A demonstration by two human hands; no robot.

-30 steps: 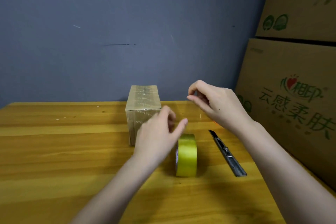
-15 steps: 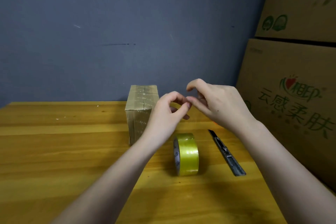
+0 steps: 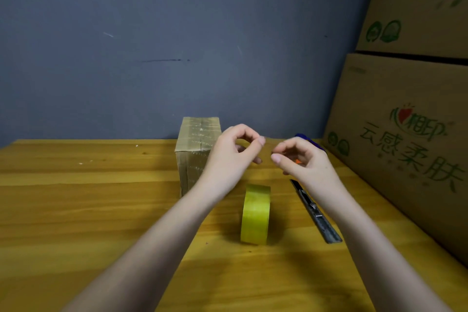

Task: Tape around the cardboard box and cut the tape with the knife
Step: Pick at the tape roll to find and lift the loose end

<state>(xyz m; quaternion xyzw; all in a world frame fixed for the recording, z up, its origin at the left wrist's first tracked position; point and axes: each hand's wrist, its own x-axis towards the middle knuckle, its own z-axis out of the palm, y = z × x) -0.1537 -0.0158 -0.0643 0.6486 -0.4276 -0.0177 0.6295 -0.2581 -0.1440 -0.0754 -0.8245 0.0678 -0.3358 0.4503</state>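
Hands (image 3: 268, 157) parted since prev frame — fingers pinched, contents can't tell; tape roll (image 3: 255, 214) upright.

left hand (image 3: 234, 152) hiding cardboard box (image 3: 196, 143) corner, big cartons (image 3: 405, 134) cropped right

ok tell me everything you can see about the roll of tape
The roll of tape is yellowish, glossy and see-through looking, like plastic packing tape. It stands on its edge on the wooden table, its broad outer band facing the camera, so its core is hidden. It sits between the small cardboard box and the knife, apart from both. Neither hand touches it; no loose end shows.
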